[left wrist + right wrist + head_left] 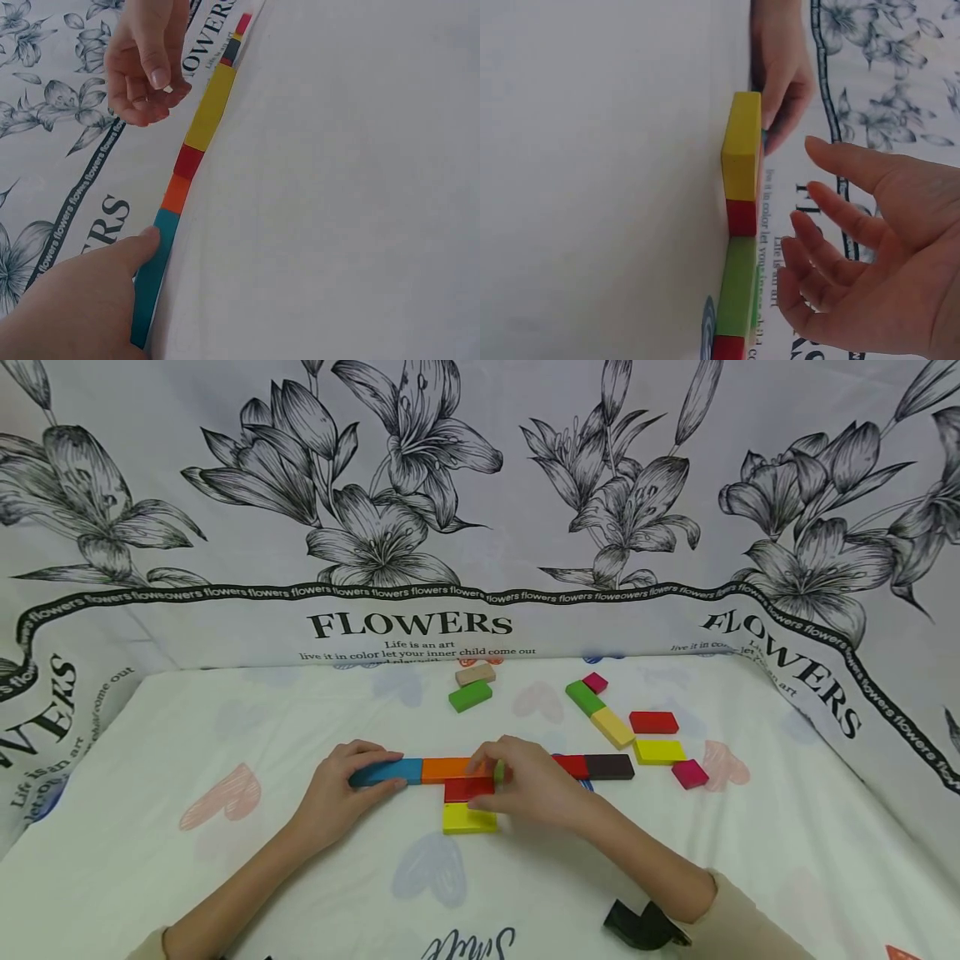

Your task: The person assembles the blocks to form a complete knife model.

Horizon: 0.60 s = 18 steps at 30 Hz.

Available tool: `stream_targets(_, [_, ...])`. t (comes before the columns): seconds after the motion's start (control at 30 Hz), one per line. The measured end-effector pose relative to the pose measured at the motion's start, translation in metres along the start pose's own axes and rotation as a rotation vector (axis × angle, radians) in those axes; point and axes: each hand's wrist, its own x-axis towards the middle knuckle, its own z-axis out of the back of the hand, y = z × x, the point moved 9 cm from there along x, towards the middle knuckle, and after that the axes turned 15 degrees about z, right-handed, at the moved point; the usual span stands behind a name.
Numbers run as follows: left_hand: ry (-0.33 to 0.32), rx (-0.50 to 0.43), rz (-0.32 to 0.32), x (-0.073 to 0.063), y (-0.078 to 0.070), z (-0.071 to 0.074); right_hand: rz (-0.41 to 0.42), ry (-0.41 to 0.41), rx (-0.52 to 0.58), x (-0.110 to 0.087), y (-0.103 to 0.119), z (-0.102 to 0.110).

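Note:
My left hand (337, 797) pinches the blue block (397, 771) at the left end of a row, thumb along its near side and fingers at the far side. Against it lies an orange block (441, 770). Farther right in the row are a green block (737, 285), a red block (572, 767) and a dark block (609, 767). Below the orange block, a red block (459, 790) touches a yellow block (459, 820). Over the middle of the row hovers my right hand (534, 783), fingers loosely bent and holding nothing in the right wrist view.
Behind the row lie a wooden block (476, 674) and a green block (471, 697). Several loose blocks sit at the back right, among them a red block (654, 722) and a yellow block (660, 752). A black curved object (641, 927) is beside the right sleeve.

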Motion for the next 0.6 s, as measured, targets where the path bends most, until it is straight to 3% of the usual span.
stream_targets(0.6, [-0.006,-0.003,-0.008,0.000,-0.001,0.001,0.009,-0.028,-0.088,0.052,-0.015,0.043])
